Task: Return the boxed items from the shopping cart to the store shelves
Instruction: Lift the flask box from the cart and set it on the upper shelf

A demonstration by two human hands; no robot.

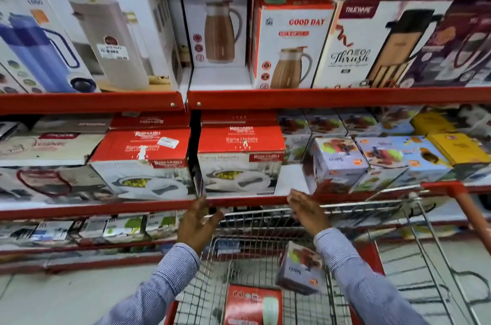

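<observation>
Store shelves (239, 201), casserole box (240, 162) above empty fingers (293, 198)

Standing in a shop aisle: red metal shelves (318, 97) carrying rows of boxed flasks and jugs (292, 43), a price sticker (113, 51) showing on one box, and a wire shopping cart (265, 258) sitting in front holding more boxes (301, 269).

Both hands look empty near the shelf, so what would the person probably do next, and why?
Probably lower the right hand to the small juicer box in the cart. Both it and the left hand are open and empty, and matching juicer boxes stand on the middle shelf, just to the right.
</observation>
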